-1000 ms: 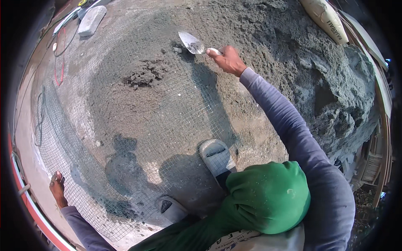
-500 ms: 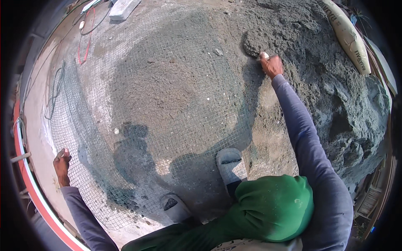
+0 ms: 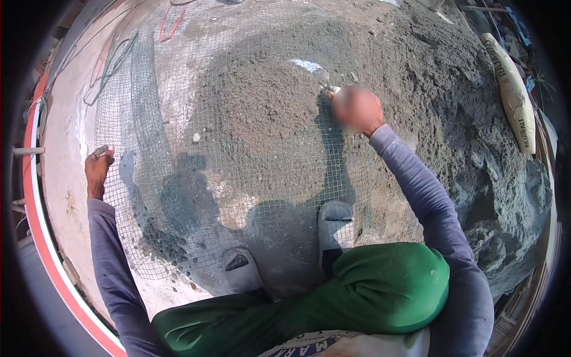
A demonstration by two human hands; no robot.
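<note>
My right hand [image 3: 358, 110] is closed round the pale handle of a trowel [image 3: 308, 65]; its bare metal blade shines in the sun beside a mound of wet grey mortar [image 3: 267, 107]. The mound lies on a sheet of square wire mesh [image 3: 160, 262] spread over the ground. At the left, my left hand [image 3: 99, 171] pinches the mesh's edge between thumb and fingers. Image blur covers part of the right hand, so its fingers are not clear.
A large heap of mortar [image 3: 440, 101] fills the right side, with a filled sack [image 3: 511, 95] beyond it. My sandalled feet stand on the mesh near its close edge. A red cord [image 3: 171, 27] and a folded mesh strip [image 3: 146, 89] lie far left. A red-and-white edge [image 3: 53, 273] curves along the left.
My right hand has moved left with the trowel, from the heap to the mound on the mesh. The blade, earlier under mortar, now shows bare. My left hand still grips the mesh; the view has shifted.
</note>
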